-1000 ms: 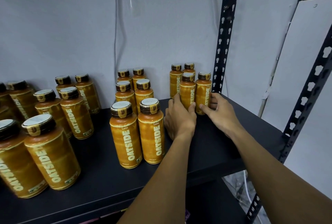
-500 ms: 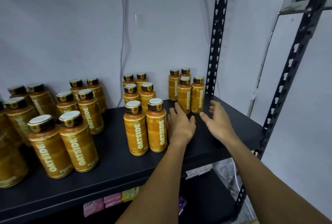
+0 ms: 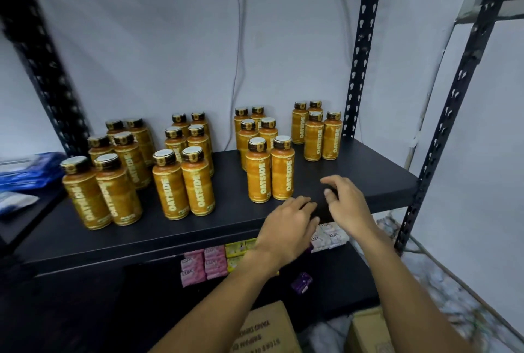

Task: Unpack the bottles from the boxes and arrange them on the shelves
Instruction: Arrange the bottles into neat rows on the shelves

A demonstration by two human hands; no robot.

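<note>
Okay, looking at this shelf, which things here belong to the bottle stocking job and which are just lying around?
Job:
orange bottles, standing in groups
black shelf under them
cardboard boxes below
left hand, right hand, both empty

Lying about:
soap packs on the lower shelf
purple packet
blue plastic bags at left
wall cables

**Black shelf, four clusters of bottles**

The black shelf (image 3: 365,174) carries upright orange bottles (image 3: 256,175) labelled OATSIDE. They stand in four clusters of paired rows running back toward the wall. On the lower shelf (image 3: 348,276) lie pink packs (image 3: 204,264), yellow packs (image 3: 235,249) and a purple packet (image 3: 302,281).
</note>
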